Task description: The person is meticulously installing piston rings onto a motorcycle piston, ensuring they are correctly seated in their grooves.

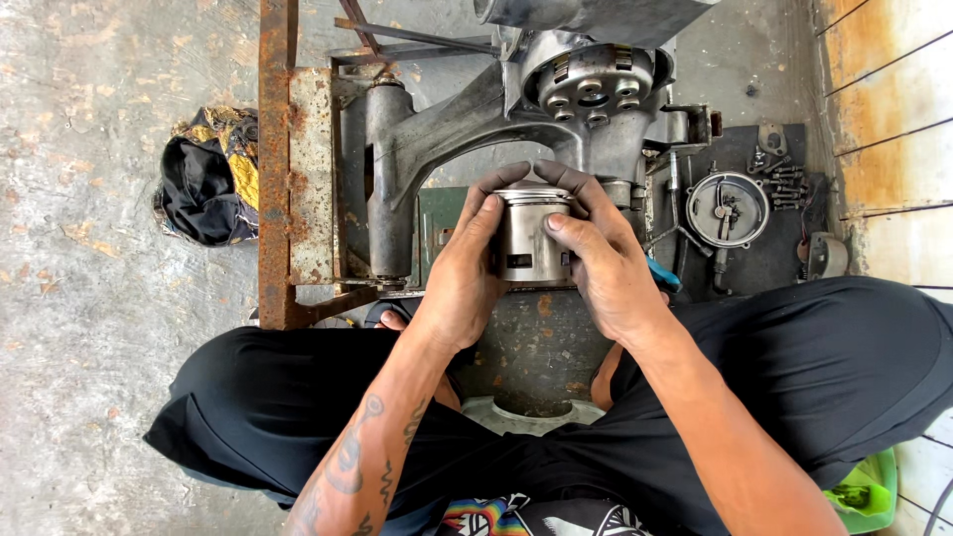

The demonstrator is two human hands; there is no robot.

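On the rusty stand (275,169) before you: the grey engine casing (447,139). Just below it, your left hand (465,273) and right hand (601,260) both clasp the metal piston (531,238), likely seating its rings; next, keep it square.

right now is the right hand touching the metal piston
Touching. The head view shows the right hand wrapped round the piston, thumb pressed on its side wall with no gap; the left hand clasps the other side.
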